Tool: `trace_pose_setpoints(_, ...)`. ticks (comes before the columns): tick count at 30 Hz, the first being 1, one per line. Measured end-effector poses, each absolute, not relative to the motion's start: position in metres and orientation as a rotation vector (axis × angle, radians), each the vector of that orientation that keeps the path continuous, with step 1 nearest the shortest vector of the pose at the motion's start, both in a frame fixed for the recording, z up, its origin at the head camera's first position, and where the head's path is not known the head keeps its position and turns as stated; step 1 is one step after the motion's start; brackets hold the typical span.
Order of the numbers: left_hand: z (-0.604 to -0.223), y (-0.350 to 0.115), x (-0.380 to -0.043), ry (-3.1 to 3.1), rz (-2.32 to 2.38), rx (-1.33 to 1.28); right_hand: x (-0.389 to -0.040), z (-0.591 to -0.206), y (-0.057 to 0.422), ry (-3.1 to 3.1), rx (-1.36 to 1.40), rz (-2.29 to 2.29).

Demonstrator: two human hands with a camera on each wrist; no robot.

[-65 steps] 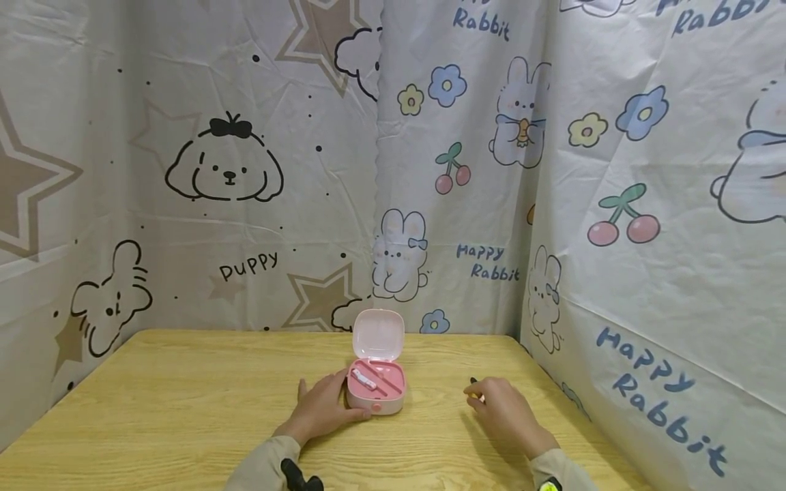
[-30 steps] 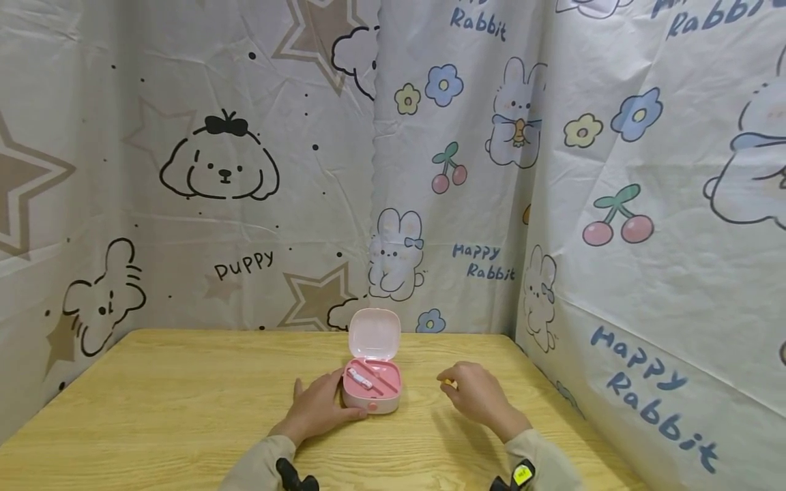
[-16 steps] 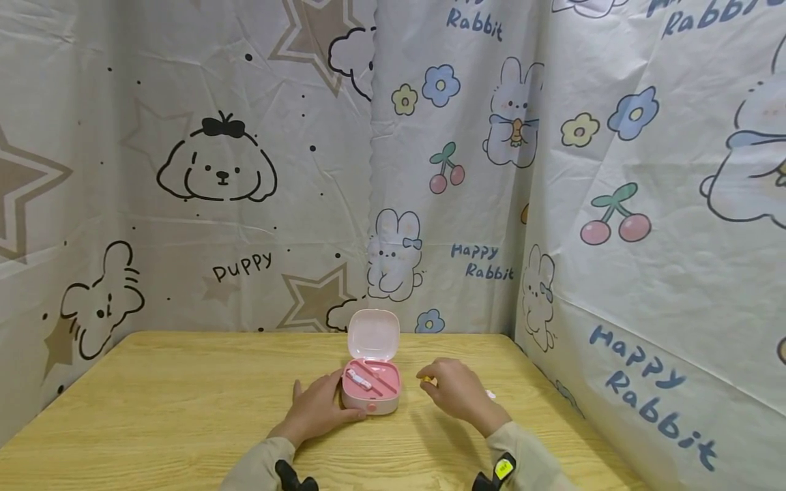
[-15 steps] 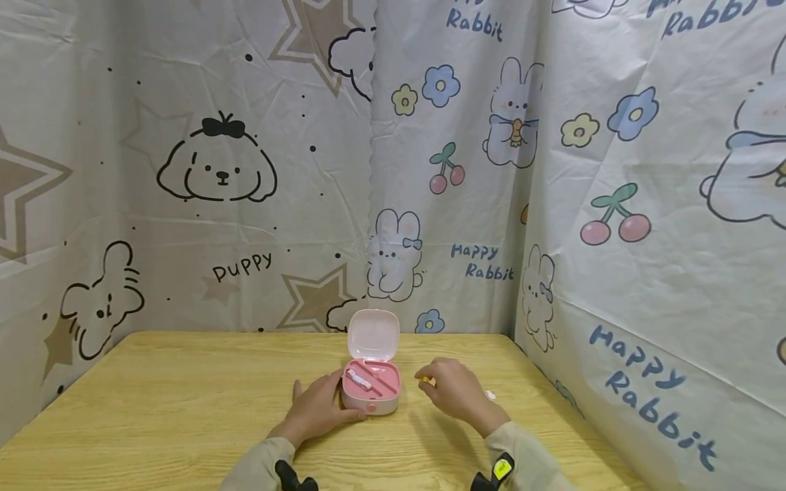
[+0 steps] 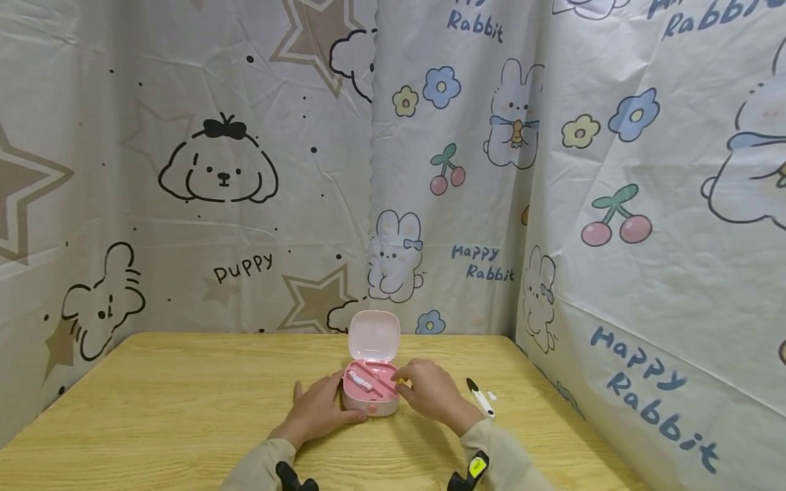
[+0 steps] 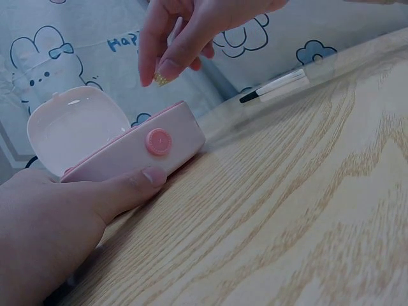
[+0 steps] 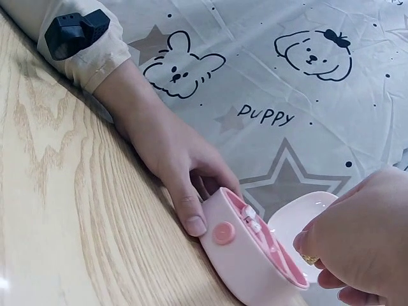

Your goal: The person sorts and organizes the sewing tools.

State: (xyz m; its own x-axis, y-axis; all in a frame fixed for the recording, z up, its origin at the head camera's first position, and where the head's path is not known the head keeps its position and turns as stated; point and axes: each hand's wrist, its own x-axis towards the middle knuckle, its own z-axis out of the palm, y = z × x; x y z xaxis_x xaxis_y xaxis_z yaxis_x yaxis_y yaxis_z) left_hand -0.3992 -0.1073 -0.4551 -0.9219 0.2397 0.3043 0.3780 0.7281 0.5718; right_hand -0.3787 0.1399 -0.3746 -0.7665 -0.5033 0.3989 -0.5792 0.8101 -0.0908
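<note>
A small pink box (image 5: 371, 407) with its lid (image 5: 374, 335) raised stands on the table. My left hand (image 5: 316, 409) holds it at the left side, thumb along the front beside the round pink button (image 6: 159, 141). My right hand (image 5: 432, 392) is at the box's right rim, close over the tray. Between its thumb and forefinger it pinches a small gold, textured piece (image 6: 160, 79), mostly covered by the fingers in the head view. A slim white item (image 5: 359, 380) lies in the left part of the divided pink tray (image 5: 385, 375).
On the wooden table (image 5: 184, 395), right of my right hand, lies a slim white tool with a black tip (image 5: 482, 401). A tiny white piece (image 5: 492, 395) is beside it. Printed curtains (image 5: 245, 225) close off the back and the right side.
My right hand has moved left from the table's right part to the box, carrying the small gold piece. The white tool it covered now shows. My left hand keeps its place on the box.
</note>
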Motion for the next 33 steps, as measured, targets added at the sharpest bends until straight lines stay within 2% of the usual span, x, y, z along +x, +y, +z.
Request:
trace_pose_setpoints(15, -0.456, -0.11, -0.399, -2.709, -0.974, -0.507, -0.385, -0.381, 0.109, -2.635, 0.911, 0.294)
trace_pose_setpoints(33, -0.454, -0.108, -0.397, -2.718, -0.981, -0.487, -0.387, -0.383, 0.097, -2.657, 0.949, 0.252)
